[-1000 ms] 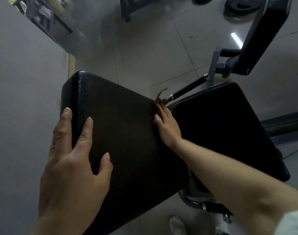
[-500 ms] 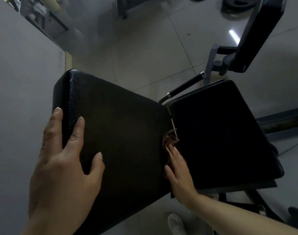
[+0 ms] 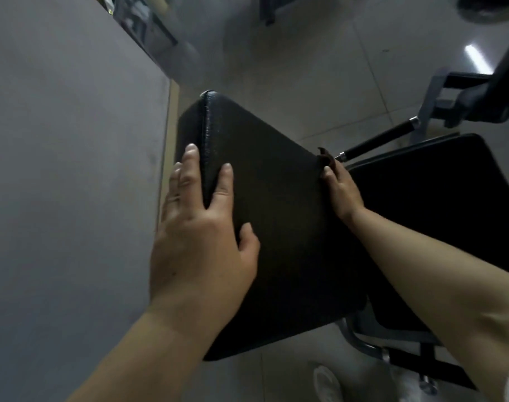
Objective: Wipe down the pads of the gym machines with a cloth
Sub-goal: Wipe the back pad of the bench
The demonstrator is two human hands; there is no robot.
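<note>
Head view: cloth [image 3: 324, 156], dark brown scrap, showing at far right edge of near pad [image 3: 276, 227], in gap beside seat pad [image 3: 438, 210]. Right hand [image 3: 341, 191] pressing cloth into gap; exact grip hidden, cannot tell. Left hand [image 3: 201, 227] lying spread flat, bracing pad's left edge. Risk: cloth snagging or dropping into gap near handle bar [image 3: 377, 140]; fingers getting pinched if pad is shifting.
</note>
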